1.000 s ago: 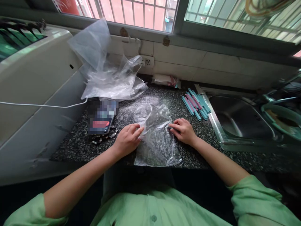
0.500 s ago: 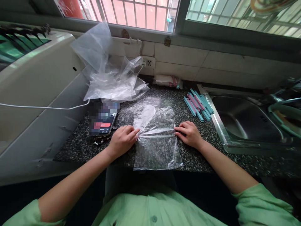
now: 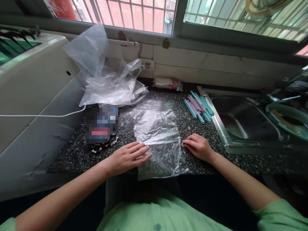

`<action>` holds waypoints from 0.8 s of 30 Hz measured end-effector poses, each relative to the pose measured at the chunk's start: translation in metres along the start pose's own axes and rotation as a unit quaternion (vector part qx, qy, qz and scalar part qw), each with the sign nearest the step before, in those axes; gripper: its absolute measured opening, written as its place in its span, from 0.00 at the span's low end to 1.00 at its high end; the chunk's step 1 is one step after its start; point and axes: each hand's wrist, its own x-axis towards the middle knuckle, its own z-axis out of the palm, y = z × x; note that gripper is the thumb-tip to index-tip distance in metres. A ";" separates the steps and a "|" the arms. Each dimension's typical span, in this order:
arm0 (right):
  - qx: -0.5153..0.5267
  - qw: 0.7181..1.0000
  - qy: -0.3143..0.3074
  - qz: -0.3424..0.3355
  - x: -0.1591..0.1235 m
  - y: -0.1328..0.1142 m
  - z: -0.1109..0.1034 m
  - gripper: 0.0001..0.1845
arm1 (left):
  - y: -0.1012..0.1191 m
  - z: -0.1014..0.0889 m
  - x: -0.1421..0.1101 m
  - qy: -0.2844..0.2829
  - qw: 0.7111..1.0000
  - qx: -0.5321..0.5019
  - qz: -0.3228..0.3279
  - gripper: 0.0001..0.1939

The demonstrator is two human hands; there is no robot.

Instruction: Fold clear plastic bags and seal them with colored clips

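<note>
A clear plastic bag (image 3: 158, 128) lies flat and wrinkled on the speckled dark countertop (image 3: 130, 128), its near end at the front edge. Over its left side rests my left hand (image 3: 131, 155), fingers stretched out and slightly apart, holding nothing. Just off the bag's right edge is my right hand (image 3: 198, 147); its fingers are bent with the tips close together near the countertop. Whether anything sits between those fingertips I cannot make out. Beyond my right hand lies a loose pile of blue and pink bag sealing clips (image 3: 198, 107).
More clear plastic bags (image 3: 113, 86) are heaped at the back left. A phone (image 3: 102, 125), partly blurred, lies left of my hand with a beaded strap (image 3: 96, 149). A packet (image 3: 166, 84) sits by the wall. At right are a steel sink (image 3: 245, 118) and a green basin (image 3: 288, 118).
My left hand has let go of the bag's left edge, opened and moved nearer over the bag. The right hand has drawn slightly away from the right edge. The view has shifted a little.
</note>
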 end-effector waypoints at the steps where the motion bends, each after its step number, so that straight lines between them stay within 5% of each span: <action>1: -0.005 1.000 0.000 -0.005 0.000 0.001 0.000 0.08 | 0.002 0.001 0.002 0.003 1.000 -0.011 0.012 0.15; 5: -0.023 0.998 -0.029 -0.053 0.005 0.004 -0.006 0.10 | 0.009 0.011 0.008 0.036 0.996 -0.076 0.014 0.10; 9: -0.019 0.993 -0.076 -0.092 0.005 -0.002 -0.017 0.15 | 0.015 0.015 0.014 0.094 0.978 -0.169 -0.076 0.11; 16: 0.095 0.994 -0.041 -0.032 0.007 -0.020 -0.003 0.10 | 0.017 0.005 0.030 0.137 0.900 -0.342 -0.232 0.07; 19: 0.206 0.977 -0.021 0.049 0.014 -0.022 0.002 0.09 | 0.011 0.000 0.036 0.102 0.804 -0.455 -0.370 0.06; 22: 0.294 0.945 -0.008 0.141 0.030 -0.016 0.004 0.10 | 0.002 0.002 0.041 0.078 0.637 -0.567 -0.516 0.06; 24: 0.328 0.924 0.004 0.198 0.042 -0.008 0.007 0.13 | -0.003 0.007 0.042 0.091 0.531 -0.632 -0.557 0.10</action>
